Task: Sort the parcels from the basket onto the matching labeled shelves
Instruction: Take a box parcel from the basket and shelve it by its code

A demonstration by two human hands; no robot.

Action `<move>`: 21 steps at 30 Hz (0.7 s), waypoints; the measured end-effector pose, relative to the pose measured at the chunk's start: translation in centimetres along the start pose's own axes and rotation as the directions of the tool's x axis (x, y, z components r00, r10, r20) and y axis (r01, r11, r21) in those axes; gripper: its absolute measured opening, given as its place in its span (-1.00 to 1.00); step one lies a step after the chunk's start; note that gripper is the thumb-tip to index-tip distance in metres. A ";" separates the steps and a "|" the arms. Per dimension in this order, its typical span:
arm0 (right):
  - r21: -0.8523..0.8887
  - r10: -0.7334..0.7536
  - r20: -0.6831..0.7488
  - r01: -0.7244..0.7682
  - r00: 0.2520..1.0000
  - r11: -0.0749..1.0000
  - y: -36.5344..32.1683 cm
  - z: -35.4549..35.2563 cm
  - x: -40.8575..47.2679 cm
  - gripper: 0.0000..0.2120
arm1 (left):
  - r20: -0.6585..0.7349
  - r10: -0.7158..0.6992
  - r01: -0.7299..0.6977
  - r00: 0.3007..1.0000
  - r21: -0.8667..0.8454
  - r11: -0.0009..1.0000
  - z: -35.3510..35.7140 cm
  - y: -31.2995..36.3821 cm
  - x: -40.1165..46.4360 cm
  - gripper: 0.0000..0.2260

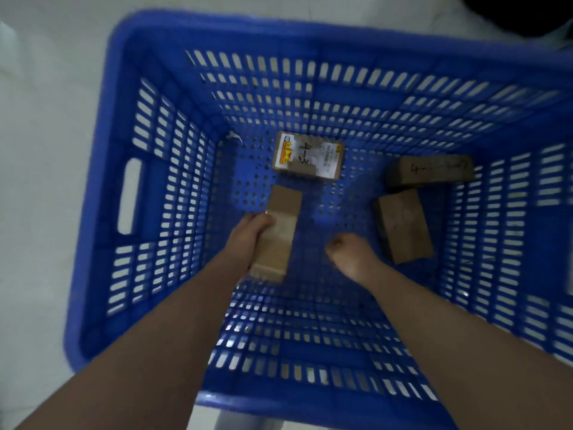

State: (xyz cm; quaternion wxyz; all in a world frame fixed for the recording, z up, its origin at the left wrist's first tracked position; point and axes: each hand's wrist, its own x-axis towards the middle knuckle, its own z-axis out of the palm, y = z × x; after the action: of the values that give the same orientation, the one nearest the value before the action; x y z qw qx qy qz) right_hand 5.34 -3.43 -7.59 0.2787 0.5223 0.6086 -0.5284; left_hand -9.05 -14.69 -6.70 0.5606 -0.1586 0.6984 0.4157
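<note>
I look straight down into a deep blue slotted basket [173, 169]. My left hand [248, 234] grips the left side of a long brown cardboard parcel [280, 225] near the basket floor. My right hand [347, 252] hangs beside it, fingers curled shut, holding nothing. A parcel with a yellow and white label marked "4-3" [308, 156] lies at the back. At the right lie a brown parcel with blurred writing starting "4" [434, 172] and a plain brown parcel [404, 226].
The basket stands on a pale floor [40, 150]. Its left wall has a handle slot [130, 197]. A dark shape [524, 13] fills the top right corner. No shelves are in view.
</note>
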 end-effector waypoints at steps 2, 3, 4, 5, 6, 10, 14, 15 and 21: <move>0.068 0.003 0.000 -0.003 1.000 0.998 -1.9 -1.3 -2.4 -0.74 | 0.101 -0.069 0.082 0.992 -0.129 0.988 0.1 2.9 -3.2 -0.80; 0.089 -0.006 0.002 0.006 1.000 0.996 -3.0 -2.0 -3.5 -0.64 | 0.131 -0.063 0.084 0.989 -0.165 0.983 0.2 4.2 -4.7 -0.76; 0.101 -0.019 0.007 0.018 1.000 0.995 -4.3 -2.8 -4.9 -0.57 | 0.149 -0.037 0.067 0.988 -0.197 0.978 0.3 5.5 -6.2 -0.73; 0.115 -0.048 0.002 0.047 0.999 0.992 -5.7 -3.7 -6.2 -0.53 | 0.173 -0.009 0.050 0.985 -0.233 0.971 0.6 6.9 -7.8 -0.71; 0.159 -0.059 -0.009 0.060 0.998 0.985 -7.2 -4.7 -7.7 -0.53 | 0.195 0.020 0.033 0.981 -0.263 0.964 1.0 8.3 -9.4 -0.71; 0.431 -0.092 -0.029 0.096 0.995 0.897 -12.9 -9.5 -13.8 -0.64 | 0.258 0.092 -0.001 0.962 -0.333 0.943 2.1 13.6 -15.9 -0.65; 0.584 -0.225 -0.045 0.209 0.973 0.785 -17.9 -14.3 -20.7 -0.75 | 0.278 0.153 -0.058 0.948 -0.322 0.945 2.6 19.4 -22.9 -0.59; 0.596 -0.263 -0.054 0.243 0.963 0.766 -19.1 -15.5 -22.4 -0.78 | 0.279 0.171 -0.078 0.945 -0.317 0.945 2.6 21.0 -24.8 -0.57; 0.579 -0.477 -0.079 0.430 0.875 0.693 -26.3 -23.4 -35.2 -0.64 | 0.378 0.320 -0.229 0.869 -0.267 0.936 1.9 31.4 -38.6 -0.46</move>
State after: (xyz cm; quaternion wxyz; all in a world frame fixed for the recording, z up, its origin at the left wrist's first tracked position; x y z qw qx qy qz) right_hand -3.60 9.13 39.66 -0.0095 0.3945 0.5167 -0.7598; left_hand -17.03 -3.72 41.25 0.6105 -0.0245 0.5297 0.5883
